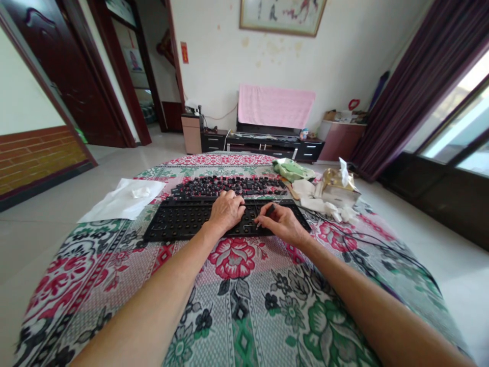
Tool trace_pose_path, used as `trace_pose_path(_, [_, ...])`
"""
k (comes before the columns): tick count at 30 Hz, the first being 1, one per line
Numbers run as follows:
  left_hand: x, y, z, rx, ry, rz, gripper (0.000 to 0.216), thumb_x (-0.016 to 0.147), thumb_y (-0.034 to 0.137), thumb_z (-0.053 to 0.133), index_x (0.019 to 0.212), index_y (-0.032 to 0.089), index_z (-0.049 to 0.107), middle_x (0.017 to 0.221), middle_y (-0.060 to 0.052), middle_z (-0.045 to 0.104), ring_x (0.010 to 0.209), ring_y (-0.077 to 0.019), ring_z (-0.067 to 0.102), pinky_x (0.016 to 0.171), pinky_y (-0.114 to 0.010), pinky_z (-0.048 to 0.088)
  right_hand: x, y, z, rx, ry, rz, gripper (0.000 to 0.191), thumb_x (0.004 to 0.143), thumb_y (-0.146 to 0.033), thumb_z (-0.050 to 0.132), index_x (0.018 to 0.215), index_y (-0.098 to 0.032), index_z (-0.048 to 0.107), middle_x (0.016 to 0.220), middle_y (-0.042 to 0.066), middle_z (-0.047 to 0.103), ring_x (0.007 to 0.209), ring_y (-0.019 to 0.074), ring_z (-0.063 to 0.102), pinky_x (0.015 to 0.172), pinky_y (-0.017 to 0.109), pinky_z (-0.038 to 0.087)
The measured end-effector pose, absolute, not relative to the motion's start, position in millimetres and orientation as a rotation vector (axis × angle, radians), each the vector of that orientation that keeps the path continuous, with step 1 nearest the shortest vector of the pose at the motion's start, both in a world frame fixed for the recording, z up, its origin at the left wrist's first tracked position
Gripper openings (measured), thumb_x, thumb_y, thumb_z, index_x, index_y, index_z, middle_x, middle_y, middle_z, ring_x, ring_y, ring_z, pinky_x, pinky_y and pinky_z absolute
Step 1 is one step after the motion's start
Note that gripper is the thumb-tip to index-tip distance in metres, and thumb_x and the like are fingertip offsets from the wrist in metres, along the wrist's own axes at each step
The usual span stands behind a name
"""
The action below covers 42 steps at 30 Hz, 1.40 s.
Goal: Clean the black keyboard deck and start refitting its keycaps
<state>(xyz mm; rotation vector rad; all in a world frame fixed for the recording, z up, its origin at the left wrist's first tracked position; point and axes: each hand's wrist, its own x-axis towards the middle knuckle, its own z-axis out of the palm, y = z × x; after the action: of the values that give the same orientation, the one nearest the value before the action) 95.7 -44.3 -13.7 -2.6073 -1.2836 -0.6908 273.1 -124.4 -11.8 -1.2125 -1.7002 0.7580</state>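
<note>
A black keyboard (183, 218) with its keycaps off lies across the patterned tablecloth, its rows of bare key sockets facing up. My left hand (226, 210) rests on the middle of it, fingers bent down over the board and holding it in place. Farther right, my right hand (281, 220) pinches a small thin tool (270, 209) with a dark end, its tip down at the sockets near a thin metal wire. The tool's exact kind is too small to make out. Behind the keyboard, many loose black keycaps (202, 186) lie spread in a long heap.
White paper (118, 201) with a crumpled tissue lies at the left. At the right are a green cloth (293, 171), a gold tissue box (340, 189), crumpled tissues (338, 211) and a black cable (382, 244). A low TV cabinet (263, 145) stands beyond the table.
</note>
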Motion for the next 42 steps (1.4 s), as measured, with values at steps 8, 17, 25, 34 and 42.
trace_pose_path(8, [96, -44, -14, -2.614, -1.298, -0.684, 0.019, 0.084, 0.033, 0.050, 0.091, 0.022, 0.064, 0.090, -0.006, 0.055, 0.091, -0.0206, 0.047, 0.082, -0.031, 0.040, 271, -127, -9, -1.192, -1.701, 0.786, 0.019, 0.076, -0.036, 0.061, 0.079, -0.018, 0.054, 0.069, 0.001, 0.064, 0.061, 0.0113, 0.058, 0.056, 0.023, 0.045])
trace_pose_path(17, [96, -45, -13, -2.624, -1.328, -0.672, 0.019, 0.083, 0.033, 0.050, 0.091, 0.023, 0.065, 0.091, -0.005, 0.055, 0.092, -0.0204, 0.046, 0.082, -0.030, 0.041, 271, -127, -6, -1.206, -1.701, 0.818, 0.018, 0.075, -0.033, 0.062, 0.078, -0.018, 0.054, 0.064, -0.001, 0.061, 0.057, 0.0105, 0.056, 0.052, 0.021, 0.043])
trace_pose_path(25, [95, -45, -13, -2.621, -1.335, -0.674, 0.019, 0.083, 0.033, 0.050, 0.091, 0.023, 0.064, 0.091, -0.005, 0.055, 0.092, -0.0202, 0.046, 0.082, -0.030, 0.041, 271, -127, -6, -1.220, -1.764, 0.747, 0.019, 0.074, -0.035, 0.062, 0.078, -0.018, 0.054, 0.062, -0.002, 0.059, 0.051, 0.0083, 0.051, 0.047, 0.020, 0.040])
trace_pose_path(34, [96, -44, -13, -2.630, -1.318, -0.674, 0.018, 0.083, 0.031, 0.050, 0.090, 0.022, 0.065, 0.089, -0.006, 0.055, 0.091, -0.0207, 0.047, 0.082, -0.032, 0.041, 273, -125, -3, -1.230, -1.814, 0.760, 0.017, 0.075, -0.034, 0.060, 0.078, -0.018, 0.055, 0.061, -0.002, 0.060, 0.052, 0.0095, 0.054, 0.048, 0.021, 0.041])
trace_pose_path(42, [96, -45, -12, -2.632, -1.326, -0.667, 0.018, 0.083, 0.030, 0.050, 0.091, 0.022, 0.065, 0.091, -0.006, 0.055, 0.091, -0.0206, 0.047, 0.081, -0.031, 0.041, 276, -122, 2, -1.248, -1.928, 0.783, 0.013, 0.078, -0.031, 0.057, 0.080, -0.018, 0.056, 0.064, 0.000, 0.062, 0.056, 0.0112, 0.056, 0.051, 0.022, 0.042])
